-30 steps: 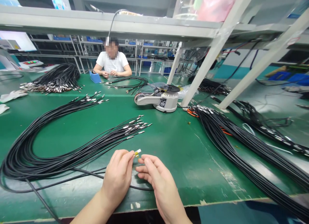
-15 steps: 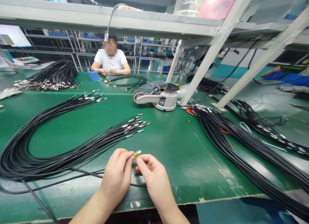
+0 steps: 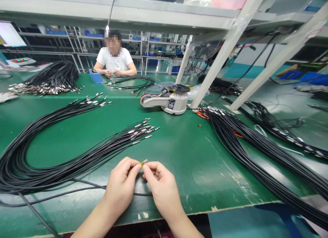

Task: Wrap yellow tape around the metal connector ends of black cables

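Near the table's front edge, my left hand (image 3: 122,183) pinches a black cable (image 3: 142,194) close to its metal-tipped end (image 3: 146,160). A small piece of yellow tape (image 3: 142,163) sits around or against that end; how far it wraps I cannot tell. Thumb and forefinger of my right hand (image 3: 164,187) are closed on the tape, touching the left fingertips. Beyond my hands and to the left, a curved bundle of black cables (image 3: 58,173) lies with its metal ends pointing right.
A grey tape dispenser (image 3: 176,104) stands mid-table. More cable bundles lie at the right (image 3: 246,145) and back left (image 3: 58,75). Slanted white posts (image 3: 217,50) carry a shelf (image 3: 153,17) overhead. A person in a white shirt (image 3: 114,63) sits opposite, hands near cables.
My fingertips have come closer together over the cable end. The yellow tape, earlier sticking out below the end, now lies closer along it. The view has shifted slightly.
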`<act>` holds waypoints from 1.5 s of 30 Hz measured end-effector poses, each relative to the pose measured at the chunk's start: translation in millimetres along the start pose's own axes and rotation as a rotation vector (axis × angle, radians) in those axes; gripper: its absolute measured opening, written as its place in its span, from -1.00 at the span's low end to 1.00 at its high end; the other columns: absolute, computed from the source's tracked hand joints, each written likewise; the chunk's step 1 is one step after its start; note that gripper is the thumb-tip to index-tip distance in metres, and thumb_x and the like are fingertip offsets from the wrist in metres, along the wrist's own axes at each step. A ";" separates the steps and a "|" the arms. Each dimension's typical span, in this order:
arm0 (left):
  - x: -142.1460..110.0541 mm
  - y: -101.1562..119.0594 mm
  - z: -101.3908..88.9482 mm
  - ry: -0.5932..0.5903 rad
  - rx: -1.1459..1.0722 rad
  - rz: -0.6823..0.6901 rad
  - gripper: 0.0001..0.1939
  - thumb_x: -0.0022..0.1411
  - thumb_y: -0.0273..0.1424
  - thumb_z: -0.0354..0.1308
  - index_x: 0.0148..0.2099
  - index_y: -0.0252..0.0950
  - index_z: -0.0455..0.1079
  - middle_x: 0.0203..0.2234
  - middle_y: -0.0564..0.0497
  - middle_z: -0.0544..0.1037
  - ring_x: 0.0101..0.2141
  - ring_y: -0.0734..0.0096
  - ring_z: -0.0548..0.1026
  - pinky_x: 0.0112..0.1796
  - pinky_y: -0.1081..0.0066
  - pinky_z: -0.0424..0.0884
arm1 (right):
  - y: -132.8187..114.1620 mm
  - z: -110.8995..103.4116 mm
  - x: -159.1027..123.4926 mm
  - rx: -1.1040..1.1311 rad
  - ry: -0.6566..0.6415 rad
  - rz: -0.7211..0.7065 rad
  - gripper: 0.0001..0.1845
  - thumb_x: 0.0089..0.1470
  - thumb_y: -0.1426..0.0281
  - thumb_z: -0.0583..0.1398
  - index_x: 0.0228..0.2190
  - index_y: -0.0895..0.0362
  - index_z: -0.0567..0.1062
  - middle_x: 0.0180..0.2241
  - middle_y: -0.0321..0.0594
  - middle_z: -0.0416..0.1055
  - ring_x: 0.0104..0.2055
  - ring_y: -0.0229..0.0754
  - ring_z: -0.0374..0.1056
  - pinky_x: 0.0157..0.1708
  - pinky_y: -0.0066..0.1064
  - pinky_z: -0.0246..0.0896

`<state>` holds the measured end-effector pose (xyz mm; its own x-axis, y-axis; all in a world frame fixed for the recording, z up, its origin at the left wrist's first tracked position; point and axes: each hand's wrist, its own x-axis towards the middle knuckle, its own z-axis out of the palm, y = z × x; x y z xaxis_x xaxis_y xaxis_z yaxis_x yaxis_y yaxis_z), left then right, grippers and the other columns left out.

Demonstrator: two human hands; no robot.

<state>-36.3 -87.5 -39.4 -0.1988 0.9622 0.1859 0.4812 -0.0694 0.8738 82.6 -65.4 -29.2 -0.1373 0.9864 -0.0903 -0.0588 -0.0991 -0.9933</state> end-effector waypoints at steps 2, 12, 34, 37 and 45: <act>0.1 -0.2 0.1 -0.021 -0.047 -0.048 -0.76 0.21 -0.28 -0.02 -0.43 -0.25 0.36 -0.55 0.10 0.40 -0.63 0.53 0.32 -0.56 0.49 0.24 | 0.3 0.2 0.4 -0.013 -0.003 -0.003 -0.81 -0.07 0.30 0.23 -0.52 0.19 0.49 -0.52 -0.21 0.45 -0.46 -0.20 0.35 -0.40 -0.40 0.27; 1.4 6.7 0.2 -0.054 -0.258 -0.258 -0.74 0.16 -0.24 0.01 -0.44 -0.31 0.31 -0.77 0.20 0.23 -0.73 0.60 0.21 -0.63 0.54 0.16 | 3.4 0.2 2.6 -0.110 -0.025 -0.021 -0.79 -0.03 0.29 0.18 -0.48 0.21 0.48 -0.51 -0.19 0.45 -0.45 -0.20 0.36 -0.39 -0.39 0.28; 11.1 -4.0 -24.3 -0.783 -1.101 -0.468 -0.79 -0.02 -0.39 0.23 -0.54 -0.47 0.39 -0.80 0.14 0.25 -0.83 0.73 0.08 -0.84 0.63 0.19 | -2.8 -25.8 9.0 -0.269 -0.388 -0.651 -0.92 0.04 0.48 0.18 -0.36 0.09 0.46 -0.41 -0.27 0.36 -0.35 -0.25 0.30 -0.31 -0.42 0.23; 13.3 -5.9 -25.0 -0.846 -1.153 -0.489 -0.80 0.01 -0.42 0.20 -0.54 -0.49 0.39 -0.81 0.13 0.23 -0.84 0.71 0.08 -0.86 0.63 0.15 | -8.4 -26.0 10.3 -0.306 -0.435 -0.689 -0.92 0.06 0.50 0.16 -0.41 0.11 0.46 -0.43 -0.26 0.37 -0.35 -0.25 0.30 -0.31 -0.42 0.22; 20.9 -9.7 -23.5 -0.795 -1.215 -0.521 -0.83 0.01 -0.45 0.17 -0.56 -0.45 0.34 -0.72 0.10 0.24 -0.79 0.74 0.03 -0.87 0.67 0.09 | -19.5 -25.8 22.2 -0.142 -0.390 -0.297 -0.85 0.04 0.32 0.16 -0.36 0.12 0.49 -0.38 -0.25 0.41 -0.38 -0.25 0.35 -0.33 -0.41 0.26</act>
<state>-65.2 -72.9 -33.4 0.5624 0.8070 -0.1804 -0.5358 0.5218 0.6638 106.2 -38.2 -13.8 -0.4953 0.8444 0.2042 -0.0197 0.2240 -0.9744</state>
